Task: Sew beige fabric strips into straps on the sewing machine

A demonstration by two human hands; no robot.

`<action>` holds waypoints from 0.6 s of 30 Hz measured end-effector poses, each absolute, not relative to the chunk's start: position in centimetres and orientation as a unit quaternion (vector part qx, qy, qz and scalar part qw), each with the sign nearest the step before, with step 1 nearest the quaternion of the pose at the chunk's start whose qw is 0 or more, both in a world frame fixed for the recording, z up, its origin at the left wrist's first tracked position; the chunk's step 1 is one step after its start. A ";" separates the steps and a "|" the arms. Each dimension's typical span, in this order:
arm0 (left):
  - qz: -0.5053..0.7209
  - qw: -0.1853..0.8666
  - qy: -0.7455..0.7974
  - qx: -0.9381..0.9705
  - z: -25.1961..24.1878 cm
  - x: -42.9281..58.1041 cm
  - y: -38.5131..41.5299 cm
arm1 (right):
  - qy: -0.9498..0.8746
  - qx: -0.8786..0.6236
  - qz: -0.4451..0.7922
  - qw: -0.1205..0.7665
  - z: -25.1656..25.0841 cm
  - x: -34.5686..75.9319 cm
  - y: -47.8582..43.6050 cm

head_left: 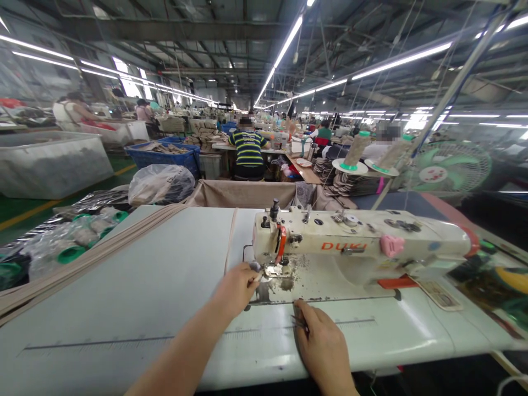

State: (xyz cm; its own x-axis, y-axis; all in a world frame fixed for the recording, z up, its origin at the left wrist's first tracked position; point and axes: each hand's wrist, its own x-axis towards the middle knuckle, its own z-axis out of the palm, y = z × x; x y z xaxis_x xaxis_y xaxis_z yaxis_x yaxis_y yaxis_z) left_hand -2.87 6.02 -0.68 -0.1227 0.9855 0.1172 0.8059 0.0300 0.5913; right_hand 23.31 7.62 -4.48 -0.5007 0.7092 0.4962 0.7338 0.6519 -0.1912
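The sewing machine (363,247), cream-coloured with orange lettering, stands on a pale worktable (173,297). My left hand (235,289) is closed in a pinch just left of the presser foot (274,270). A narrow beige strip (231,236) runs from the table's back edge down to this hand, and a pale end shows at my fingertips. My right hand (324,341) rests at the front of the machine bed, its fingers curled around small dark metal thread snips (297,322). Most of the snips are hidden by the hand.
A bundle of long beige strips (103,247) lies over the table's left side. Thread cones (357,148) stand behind the machine, near a green fan (449,168). A fabric-lined bin (247,192) adjoins the back edge. A person in a striped shirt (247,147) sits ahead.
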 end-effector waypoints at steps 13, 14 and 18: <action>0.229 0.156 0.746 0.606 -1.2 2.1 4.8 | -0.869 -0.412 -0.017 0.273 -4.3 23.4 7.4; 0.228 0.158 0.741 0.612 -1.4 2.2 4.6 | -0.869 -0.413 -0.014 0.273 -4.3 23.4 7.4; 0.224 0.165 0.730 0.624 -1.9 2.7 3.4 | -0.868 -0.409 -0.004 0.280 -4.3 23.3 7.3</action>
